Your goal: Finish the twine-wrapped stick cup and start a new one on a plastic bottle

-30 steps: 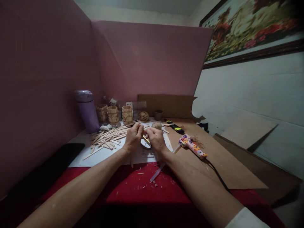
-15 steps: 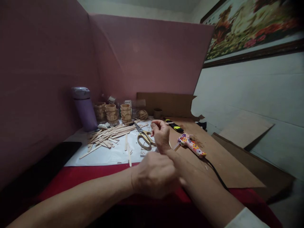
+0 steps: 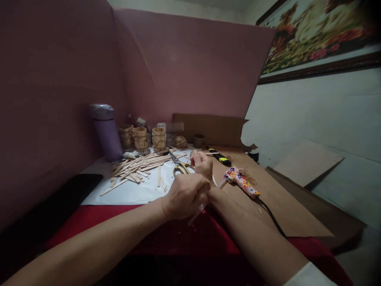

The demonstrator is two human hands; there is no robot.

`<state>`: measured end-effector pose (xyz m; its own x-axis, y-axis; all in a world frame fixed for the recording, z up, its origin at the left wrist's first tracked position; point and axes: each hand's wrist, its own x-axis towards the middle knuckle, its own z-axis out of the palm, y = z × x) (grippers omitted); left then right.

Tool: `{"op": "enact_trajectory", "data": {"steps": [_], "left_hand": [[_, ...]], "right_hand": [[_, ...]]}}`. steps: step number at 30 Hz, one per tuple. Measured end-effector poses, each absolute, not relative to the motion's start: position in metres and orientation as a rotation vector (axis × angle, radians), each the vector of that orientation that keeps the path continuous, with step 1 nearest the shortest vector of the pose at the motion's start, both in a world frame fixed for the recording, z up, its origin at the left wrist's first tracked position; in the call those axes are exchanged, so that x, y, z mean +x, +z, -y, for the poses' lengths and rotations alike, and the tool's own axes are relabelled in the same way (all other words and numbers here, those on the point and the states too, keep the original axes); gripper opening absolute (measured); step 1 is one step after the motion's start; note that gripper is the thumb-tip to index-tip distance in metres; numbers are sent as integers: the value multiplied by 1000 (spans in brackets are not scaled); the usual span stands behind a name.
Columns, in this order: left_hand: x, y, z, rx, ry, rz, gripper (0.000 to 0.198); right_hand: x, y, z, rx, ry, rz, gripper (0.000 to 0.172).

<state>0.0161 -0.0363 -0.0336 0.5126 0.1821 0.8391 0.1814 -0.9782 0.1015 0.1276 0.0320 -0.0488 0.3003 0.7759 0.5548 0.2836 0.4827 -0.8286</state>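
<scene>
Pink panels (image 3: 190, 67) back and flank the work table; red cloth (image 3: 95, 216) along the near edge, white sheet (image 3: 125, 194) over it.

Gold-handled scissors (image 3: 177, 162) lie on the sheet, blades pointing away; the near part of the handles is covered by the hands. Left hand (image 3: 186, 194) is folded, knuckles up, in front of the right wrist; contact with the wrist cannot be judged. Its fingertips are hidden, so any pinch cannot be told. Right hand (image 3: 203, 165) lies beyond it, fingers curled in, just beside the scissors and in front of a mostly hidden twine ball (image 3: 194, 152); grip on anything not readable.

Change: 1.0 s ago both hands met at the fingertips above the scissors. At 0.5 s ago the left was lower, nearer the camera and blurred; now it sits higher, covering more of the handles. Right-hand fingers are more tightly curled than at 0.5 s.

Outward: craft sticks (image 3: 139, 169) heaped left of the scissors; three stick-covered cups behind, the nearest to centre (image 3: 159, 139) beside a twine coil (image 3: 180, 142). Right, on brown cardboard (image 3: 279, 210): a black-and-yellow cutter (image 3: 219, 156) and a flower-patterned glue gun (image 3: 241, 182). Purple bottle (image 3: 107, 137), far left.
</scene>
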Motion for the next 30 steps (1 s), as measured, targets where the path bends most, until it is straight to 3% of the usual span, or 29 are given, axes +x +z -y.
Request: {"op": "enact_trajectory", "data": {"steps": [6,15,19,25,30], "left_hand": [[12,-34,12,2378,1437,-922,25],[-2,-35,-33,1792,1656,-1161,39],[-6,-35,-39,1686,1650,-1083,29],[0,-35,-40,1579,1353,-870,25],[-20,-26,-58,1430,1637,-1093,11]], "right_hand": [[126,-47,-27,-933,559,1163,30],[123,-44,-29,-639,1025,922,56],[124,-44,-28,-616,1096,953,62],[118,-43,-21,-592,1100,1046,70],[122,-39,-21,-745,752,1023,62]]}}
